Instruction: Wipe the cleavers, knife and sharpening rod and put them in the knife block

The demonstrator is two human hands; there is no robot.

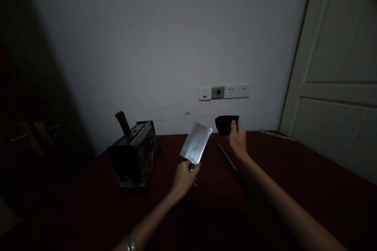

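My left hand (185, 177) is closed round the handle of a cleaver (196, 142), whose broad steel blade tilts up and away over the dark red table (309, 188). To its right, my right hand (238, 140) pinches a small black cloth (226, 124) and holds it up just right of the blade tip, apart from it. A thin sharpening rod (228, 157) lies on the table below my right wrist. A black knife block (135, 156) stands to the left with one knife handle (123, 123) sticking up out of it.
A white wall with a row of sockets (224, 91) rises behind the table. A pale door (338, 86) closes the right side. A dark door with handles (35, 133) is on the left. A thin pale strip (277, 135) lies at the table's far right.
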